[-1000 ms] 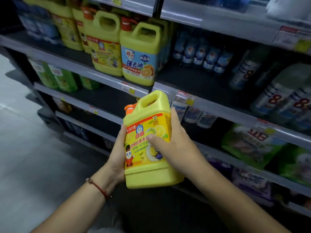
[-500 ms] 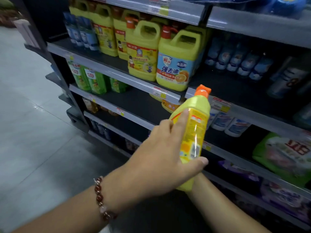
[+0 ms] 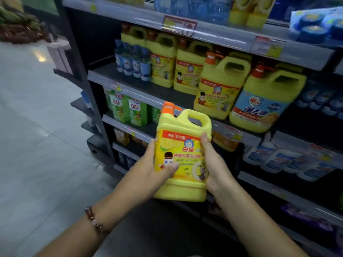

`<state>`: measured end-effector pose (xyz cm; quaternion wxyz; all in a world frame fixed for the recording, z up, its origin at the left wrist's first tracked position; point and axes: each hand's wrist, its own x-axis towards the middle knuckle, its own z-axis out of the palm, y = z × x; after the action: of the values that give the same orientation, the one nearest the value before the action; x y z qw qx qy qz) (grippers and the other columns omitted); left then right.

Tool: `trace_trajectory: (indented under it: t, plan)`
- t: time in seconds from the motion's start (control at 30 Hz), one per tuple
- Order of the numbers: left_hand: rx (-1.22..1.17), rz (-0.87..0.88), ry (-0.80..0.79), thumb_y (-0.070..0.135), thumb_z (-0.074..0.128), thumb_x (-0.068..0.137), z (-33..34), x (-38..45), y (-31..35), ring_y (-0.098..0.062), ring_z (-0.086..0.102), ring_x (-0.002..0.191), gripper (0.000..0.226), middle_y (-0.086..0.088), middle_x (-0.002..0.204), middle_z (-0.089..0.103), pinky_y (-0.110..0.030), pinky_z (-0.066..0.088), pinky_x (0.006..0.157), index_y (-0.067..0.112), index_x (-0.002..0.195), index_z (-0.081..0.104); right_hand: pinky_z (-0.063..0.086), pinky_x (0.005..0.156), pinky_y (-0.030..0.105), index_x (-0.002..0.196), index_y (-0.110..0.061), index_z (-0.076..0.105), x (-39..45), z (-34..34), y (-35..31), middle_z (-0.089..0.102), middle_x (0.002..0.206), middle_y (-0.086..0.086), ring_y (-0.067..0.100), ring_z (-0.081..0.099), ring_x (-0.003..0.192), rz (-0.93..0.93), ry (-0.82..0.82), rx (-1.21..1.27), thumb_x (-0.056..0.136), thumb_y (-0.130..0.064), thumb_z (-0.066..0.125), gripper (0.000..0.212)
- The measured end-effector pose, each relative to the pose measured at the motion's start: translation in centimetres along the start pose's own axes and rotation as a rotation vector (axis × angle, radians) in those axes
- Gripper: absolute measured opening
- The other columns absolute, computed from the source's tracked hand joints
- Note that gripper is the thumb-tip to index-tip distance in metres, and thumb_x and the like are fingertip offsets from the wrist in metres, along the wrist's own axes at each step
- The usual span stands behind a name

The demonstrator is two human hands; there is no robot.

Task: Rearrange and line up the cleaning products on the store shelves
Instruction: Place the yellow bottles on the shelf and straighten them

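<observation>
Two hands [image 3: 148, 169] around one yellow jug [image 3: 182, 156].

— What do we make of the jug [image 3: 182, 156] we hold?

— We see smooth yellow plastic with a soft sheen, an orange plastic cap [image 3: 168, 106] and a glossy printed label [image 3: 182, 158].

— And the shelves [image 3: 148, 98]?

— We read them as painted grey metal, matt, with dark matt boards. The price tags [image 3: 179, 25] look like paper behind shiny clear strips.

— The floor [image 3: 37, 127]?

— Polished tiles, glossy enough to throw back the light. The green refill bags [image 3: 136, 113] look like shiny plastic film, and the bracelet [image 3: 92, 219] has glassy, polished beads.
</observation>
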<state>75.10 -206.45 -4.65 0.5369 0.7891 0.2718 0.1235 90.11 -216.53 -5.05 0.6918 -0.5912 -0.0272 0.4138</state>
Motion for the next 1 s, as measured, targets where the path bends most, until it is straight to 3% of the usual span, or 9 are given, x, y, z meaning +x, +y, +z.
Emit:
trace_trajectory:
  t: [0.07, 0.23, 0.37, 0.53, 0.67, 0.8, 0.9, 0.97, 1.0]
  plan:
    - [-0.064, -0.035, 0.013, 0.062, 0.067, 0.082, -2.0, 1.4, -2.4, 0.010, 0.064, 0.100, 0.054, 0.035, 0.113, 0.066, -0.032, 0.052, 0.091, 0.056, 0.129, 0.040, 0.057, 0.091, 0.053, 0.115, -0.018, 0.071, 0.3, 2.3, -0.4, 0.078, 0.101, 0.010, 0.029, 0.076, 0.093, -0.065, -0.025, -0.100, 0.089, -0.058, 0.062, 0.048]
    - [-0.313, -0.080, 0.044, 0.046, 0.070, 0.078, -5.6, 6.4, -4.4, -0.004, 0.072, 0.098, 0.046, 0.019, 0.108, 0.074, -0.024, 0.055, 0.080, 0.035, 0.121, 0.058, 0.058, 0.091, 0.049, 0.120, -0.033, 0.066, 4.1, 6.2, -1.9, 0.076, 0.110, 0.001, 0.021, 0.074, 0.098, -0.167, -0.033, -0.275, 0.093, -0.051, 0.061, 0.033]
    - [-0.414, -0.054, 0.024, 0.037, 0.078, 0.082, -7.5, 13.1, -4.3, -0.013, 0.073, 0.099, 0.041, 0.007, 0.111, 0.076, -0.026, 0.057, 0.078, 0.027, 0.119, 0.062, 0.061, 0.082, 0.038, 0.135, -0.030, 0.050, 7.9, 6.9, -3.8, 0.064, 0.126, 0.001, 0.016, 0.073, 0.098, -0.234, 0.093, -0.220, 0.084, -0.041, 0.074, 0.058]
    - [-0.376, 0.019, -0.020, 0.029, 0.074, 0.086, -8.9, 21.0, -2.8, -0.012, 0.073, 0.100, 0.039, 0.007, 0.111, 0.076, -0.026, 0.059, 0.079, 0.026, 0.124, 0.061, 0.059, 0.085, 0.045, 0.101, -0.032, 0.058, 12.3, 7.9, -5.6, 0.077, 0.098, 0.003, 0.020, 0.075, 0.091, -0.270, 0.130, -0.032, 0.090, -0.025, 0.069, 0.017]
    - [-0.204, 0.139, 0.061, 0.039, 0.077, 0.077, -10.7, 27.2, -1.2, -0.001, 0.070, 0.094, 0.042, 0.016, 0.099, 0.075, -0.014, 0.055, 0.073, 0.029, 0.114, 0.061, 0.053, 0.062, 0.022, 0.091, -0.019, 0.060, 15.2, 10.2, -8.8, 0.074, 0.077, -0.004, 0.010, 0.071, 0.073, -0.241, 0.190, -0.049, 0.089, -0.028, 0.070, 0.013]
    - [-0.198, 0.272, 0.062, 0.023, 0.079, 0.080, -11.0, 32.8, -0.1, 0.000, 0.068, 0.099, 0.052, 0.012, 0.111, 0.071, -0.016, 0.056, 0.079, 0.026, 0.126, 0.056, 0.045, 0.061, 0.026, 0.072, -0.011, 0.063, 17.8, 12.1, -11.6, 0.065, 0.074, -0.005, 0.008, 0.060, 0.067, -0.219, 0.295, -0.106, 0.089, -0.036, 0.069, 0.030]
    - [-0.269, 0.349, 0.015, 0.017, 0.075, 0.081, -10.5, 36.1, -0.2, -0.004, 0.067, 0.106, 0.055, 0.006, 0.118, 0.069, -0.016, 0.055, 0.079, 0.016, 0.132, 0.053, 0.047, 0.083, 0.035, 0.108, -0.015, 0.069, 19.5, 13.0, -12.8, 0.067, 0.110, 0.003, 0.023, 0.061, 0.097, -0.175, 0.400, -0.221, 0.086, -0.046, 0.069, 0.038]
    - [-0.267, 0.414, -0.027, 0.017, 0.073, 0.084, -10.0, 37.7, -1.0, -0.007, 0.065, 0.113, 0.056, 0.005, 0.122, 0.069, -0.022, 0.055, 0.087, 0.013, 0.135, 0.051, 0.039, 0.109, 0.037, 0.151, -0.023, 0.040, 20.4, 13.3, -13.0, 0.045, 0.151, 0.003, 0.030, 0.046, 0.133, -0.198, 0.439, -0.305, 0.087, -0.048, 0.069, 0.074]
    - [-0.251, 0.438, -0.051, 0.015, 0.072, 0.087, -9.7, 38.3, -1.5, -0.010, 0.064, 0.118, 0.057, 0.005, 0.126, 0.068, -0.027, 0.054, 0.093, 0.012, 0.139, 0.049, 0.036, 0.112, 0.036, 0.155, -0.020, 0.030, 20.6, 13.5, -13.2, 0.038, 0.156, 0.004, 0.031, 0.041, 0.139, -0.183, 0.443, -0.350, 0.090, -0.048, 0.066, 0.079]
